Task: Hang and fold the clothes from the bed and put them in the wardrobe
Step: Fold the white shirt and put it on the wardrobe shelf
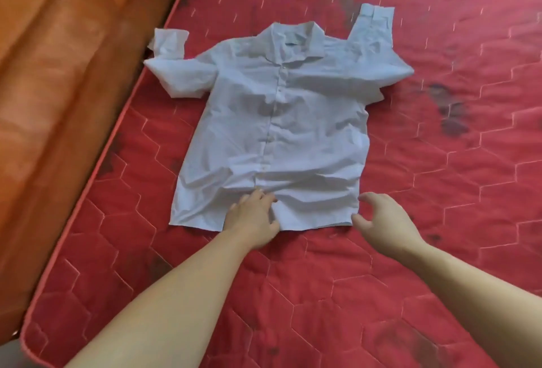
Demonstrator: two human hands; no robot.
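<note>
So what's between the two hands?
In the head view, the shirt's bottom hem lies between the left hand, which presses on it, and the right hand at its corner.

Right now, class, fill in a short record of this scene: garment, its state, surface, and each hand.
garment: pale blue shirt, buttoned
state: spread front-up, both sleeves bent back toward the collar, not yet folded
surface: red quilted mattress
left hand: resting on the shirt's hem near the middle
right hand: fingers curled at the hem's right corner; grip unclear
beside bed: orange wooden frame
</note>
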